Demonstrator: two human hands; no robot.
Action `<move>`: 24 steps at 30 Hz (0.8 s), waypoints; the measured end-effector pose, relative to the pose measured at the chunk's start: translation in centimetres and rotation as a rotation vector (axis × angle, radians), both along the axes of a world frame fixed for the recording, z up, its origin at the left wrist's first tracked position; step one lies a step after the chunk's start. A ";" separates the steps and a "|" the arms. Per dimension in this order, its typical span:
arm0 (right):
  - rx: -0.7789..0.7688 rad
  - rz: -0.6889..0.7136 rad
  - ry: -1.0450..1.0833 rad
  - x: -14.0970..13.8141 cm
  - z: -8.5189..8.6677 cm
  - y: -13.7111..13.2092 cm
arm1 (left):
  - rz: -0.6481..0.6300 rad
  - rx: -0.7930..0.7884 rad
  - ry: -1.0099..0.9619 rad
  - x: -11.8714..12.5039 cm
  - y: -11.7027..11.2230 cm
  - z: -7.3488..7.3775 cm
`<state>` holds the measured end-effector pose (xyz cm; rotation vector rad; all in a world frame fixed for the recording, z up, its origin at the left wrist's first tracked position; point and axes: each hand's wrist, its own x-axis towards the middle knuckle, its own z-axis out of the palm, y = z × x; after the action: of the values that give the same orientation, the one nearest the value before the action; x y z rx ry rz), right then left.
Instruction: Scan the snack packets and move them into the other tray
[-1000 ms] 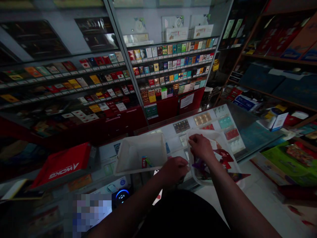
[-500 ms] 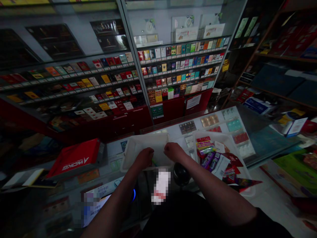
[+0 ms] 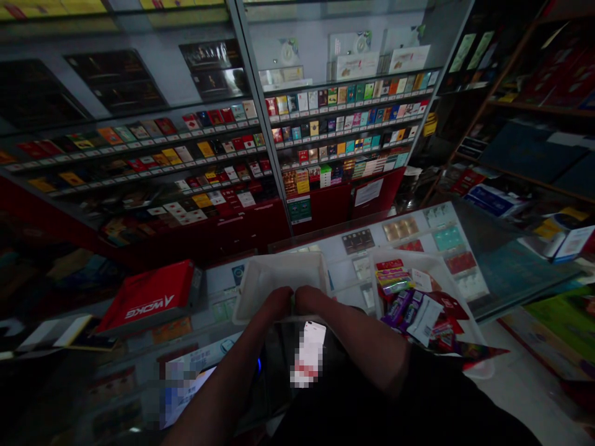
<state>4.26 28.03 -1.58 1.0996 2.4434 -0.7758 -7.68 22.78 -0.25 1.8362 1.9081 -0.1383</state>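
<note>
Both hands meet at the near edge of a white tray (image 3: 264, 275) on the glass counter. My left hand (image 3: 275, 302) and my right hand (image 3: 310, 298) are curled with knuckles up, almost touching each other, and a thin green thing shows between them. What the fingers hold is hidden. To the right stands a second white tray (image 3: 465, 303) piled with several colourful snack packets (image 3: 409, 306).
A red box (image 3: 149, 297) lies on the counter to the left. A phone (image 3: 309, 353) sits under my right forearm. Shelves of cigarette packs (image 3: 334, 124) fill the wall behind the glass counter (image 3: 483, 260). More stocked shelves (image 3: 525, 167) stand at the right.
My right hand left the packet tray and moved left. Both hands came together at the near edge of the left tray. The camera view shifted slightly.
</note>
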 end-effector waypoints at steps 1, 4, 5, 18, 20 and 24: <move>-0.006 0.006 -0.010 -0.2 -0.1 -0.1 | 0.000 -0.005 -0.002 -0.1 0.0 -0.2; 0.009 0.003 -0.016 -0.8 -0.2 -0.5 | 0.016 -0.016 -0.009 -0.4 -0.1 -0.6; 0.020 -0.004 -0.017 -0.9 -0.2 -0.6 | 0.026 -0.017 -0.012 -0.4 -0.1 -0.6; 0.069 -0.026 -0.067 -0.8 -0.1 0.0 | 0.097 -0.014 -0.106 -1.3 0.0 -0.9; 0.057 0.017 -0.075 -1.0 0.0 0.5 | 0.122 -0.010 -0.117 -1.6 0.1 -0.9; 0.069 0.093 -0.077 -1.3 0.9 1.7 | 0.258 0.049 -0.205 -2.3 0.4 -0.8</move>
<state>3.00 29.74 -0.68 1.0128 2.4529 -0.6138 -9.95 23.18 -1.04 1.5496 1.9933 0.1775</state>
